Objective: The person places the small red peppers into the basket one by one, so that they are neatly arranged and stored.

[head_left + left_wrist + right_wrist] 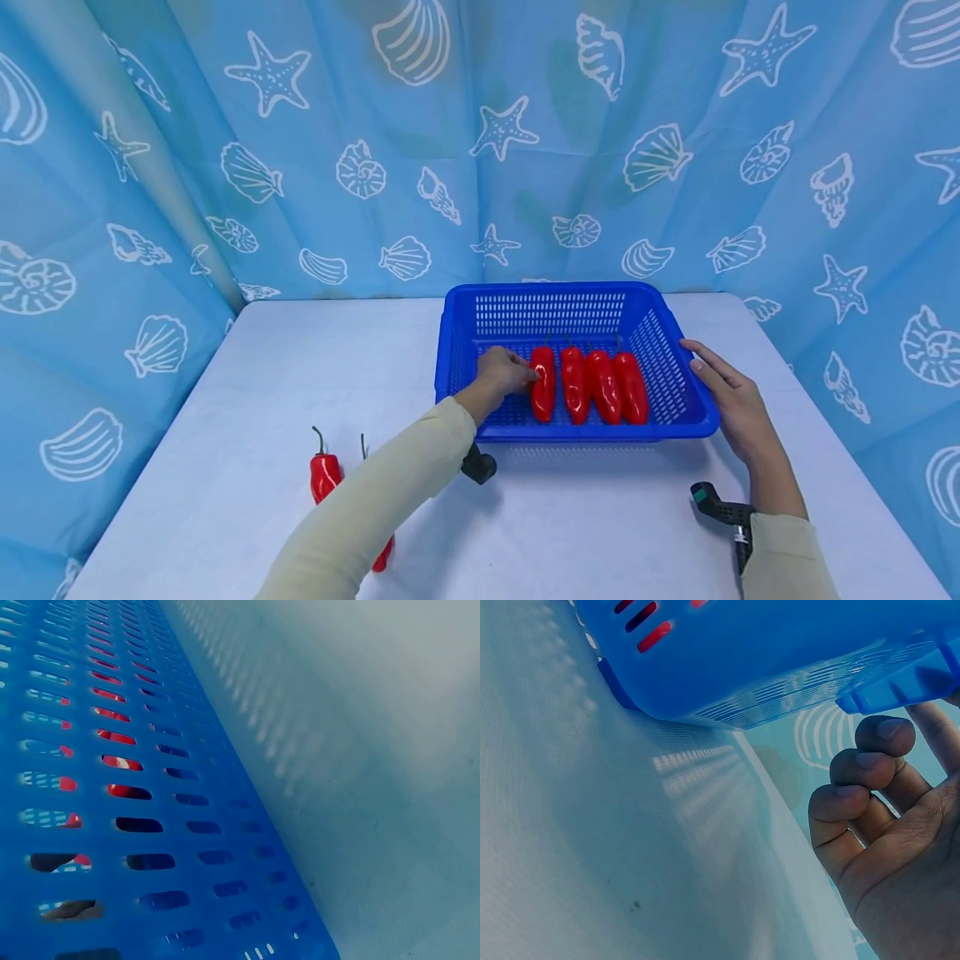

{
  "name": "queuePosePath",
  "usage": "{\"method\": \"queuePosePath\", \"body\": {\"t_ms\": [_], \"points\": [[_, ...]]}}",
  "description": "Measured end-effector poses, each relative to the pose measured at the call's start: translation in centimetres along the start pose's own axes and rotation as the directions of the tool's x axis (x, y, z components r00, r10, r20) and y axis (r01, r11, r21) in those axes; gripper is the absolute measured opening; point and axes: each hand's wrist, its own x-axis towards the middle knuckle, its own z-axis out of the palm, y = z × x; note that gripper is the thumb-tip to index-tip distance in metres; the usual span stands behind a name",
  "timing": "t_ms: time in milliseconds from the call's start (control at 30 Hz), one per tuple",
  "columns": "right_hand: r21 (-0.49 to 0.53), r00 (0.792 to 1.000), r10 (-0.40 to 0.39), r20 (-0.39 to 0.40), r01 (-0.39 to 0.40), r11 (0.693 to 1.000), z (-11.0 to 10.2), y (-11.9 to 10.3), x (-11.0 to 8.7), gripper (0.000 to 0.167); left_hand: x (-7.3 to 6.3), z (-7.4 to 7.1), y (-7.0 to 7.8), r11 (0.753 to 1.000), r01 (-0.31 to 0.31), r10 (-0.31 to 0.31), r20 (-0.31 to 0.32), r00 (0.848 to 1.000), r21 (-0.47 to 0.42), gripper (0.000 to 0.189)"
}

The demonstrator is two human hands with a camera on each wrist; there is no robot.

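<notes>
A blue plastic basket (600, 432) with slotted walls stands on the table, a row of several red peppers (575, 385) lying inside, stems away from me. My left hand (501, 372) reaches over the near rim and pinches the leftmost pepper (543, 392) by its left side. In the left wrist view the basket's slotted wall (157, 840) hides most of that hand; red shows through the slots. At the right rim, my right hand (738, 408) holds the basket with thumb and index finger. Its other fingers (855, 769) curl below the rim in the right wrist view.
Two more red peppers, one of them (325, 477) upright in view and the other (382, 557) partly behind my left sleeve (375, 508), lie on the white-covered table (247, 400). A blue shell-patterned curtain (480, 150) hangs around the table's back and sides.
</notes>
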Motion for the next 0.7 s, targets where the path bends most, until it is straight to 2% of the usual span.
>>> {"method": "queuePosePath", "body": {"t_ms": [333, 567, 700], "points": [[-0.006, 1.000, 0.002, -0.015, -0.002, 1.000, 0.06, -0.02, -0.20, 0.059, 0.22, 0.28, 0.12, 1.000, 0.011, -0.011, 0.012, 1.000, 0.000, 0.012], [-0.007, 1.000, 0.002, -0.015, -0.002, 1.000, 0.12, -0.04, -0.36, 0.059, 0.21, 0.32, 0.03, 0.999, 0.027, -0.028, 0.046, 0.999, 0.017, 0.012], [0.000, 1.000, -0.004, -0.010, 0.004, 1.000, 0.19, -0.07, -0.24, 0.059, -0.05, 0.09, -0.06, 0.999, 0.010, -0.012, 0.045, 0.999, 0.035, 0.011]]}}
